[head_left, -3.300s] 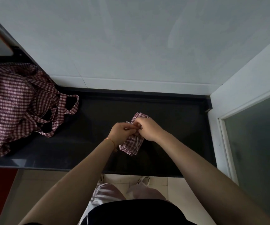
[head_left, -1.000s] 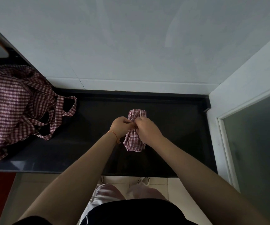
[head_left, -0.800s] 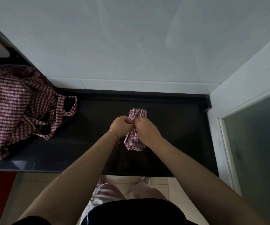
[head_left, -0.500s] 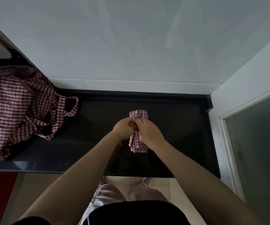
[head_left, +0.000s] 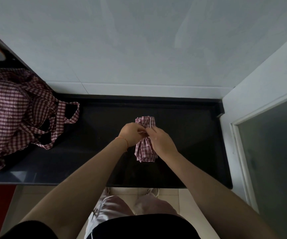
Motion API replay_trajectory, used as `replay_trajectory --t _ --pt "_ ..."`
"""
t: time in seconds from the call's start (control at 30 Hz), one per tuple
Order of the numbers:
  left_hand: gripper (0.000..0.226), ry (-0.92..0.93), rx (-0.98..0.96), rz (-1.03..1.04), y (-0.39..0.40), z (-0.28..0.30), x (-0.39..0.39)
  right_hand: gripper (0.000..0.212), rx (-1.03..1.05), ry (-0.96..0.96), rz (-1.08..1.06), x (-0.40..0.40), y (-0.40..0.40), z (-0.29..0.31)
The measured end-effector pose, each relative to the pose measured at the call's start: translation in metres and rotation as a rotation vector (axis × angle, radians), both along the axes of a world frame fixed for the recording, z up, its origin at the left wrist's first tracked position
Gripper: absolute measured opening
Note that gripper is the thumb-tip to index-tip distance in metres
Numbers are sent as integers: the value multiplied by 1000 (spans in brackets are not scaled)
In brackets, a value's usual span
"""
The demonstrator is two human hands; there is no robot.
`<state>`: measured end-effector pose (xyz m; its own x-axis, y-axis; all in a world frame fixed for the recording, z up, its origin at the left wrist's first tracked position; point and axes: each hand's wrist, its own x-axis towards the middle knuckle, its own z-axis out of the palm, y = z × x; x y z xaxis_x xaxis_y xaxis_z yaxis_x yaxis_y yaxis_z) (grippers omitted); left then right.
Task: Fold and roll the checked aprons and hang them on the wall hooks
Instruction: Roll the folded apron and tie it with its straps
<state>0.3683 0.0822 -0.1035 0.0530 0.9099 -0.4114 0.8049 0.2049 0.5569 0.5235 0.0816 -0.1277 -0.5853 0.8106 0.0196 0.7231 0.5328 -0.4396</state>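
While both hands work at its middle:
Rolled apron (head_left: 145,149): soft, light, springy.
Left hand (head_left: 132,134), right hand (head_left: 158,139): both pinching its tie.
Hold: the cinched waist.

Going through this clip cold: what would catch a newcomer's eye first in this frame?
First, the two hands meeting at the middle of the black countertop: the left hand and right hand both grip a small rolled checked apron, pinching a thin white string at its waist. Next, the loose heap of checked aprons sprawled at the counter's left end, straps looping toward the centre.
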Motion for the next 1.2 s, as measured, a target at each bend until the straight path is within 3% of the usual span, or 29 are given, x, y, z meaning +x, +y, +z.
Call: replay_trajectory --t 0.13,0.37,0.7,1.0,1.2 --pt "18 60 41 -70 0 -3 2 22 -22 45 -21 1 1 -2" --pt "10 105 113 -11 -8 -17 8 13 -165 75 19 0 10 14" --pt "10 99 150 64 -17 -21 17 7 -516 242 -412 8 10 15" --pt "14 76 77 87 -22 -21 4 7 -589 236 -475 12 1 6" --pt "13 164 57 11 -17 -11 7 9 -649 236 -460 15 5 12"
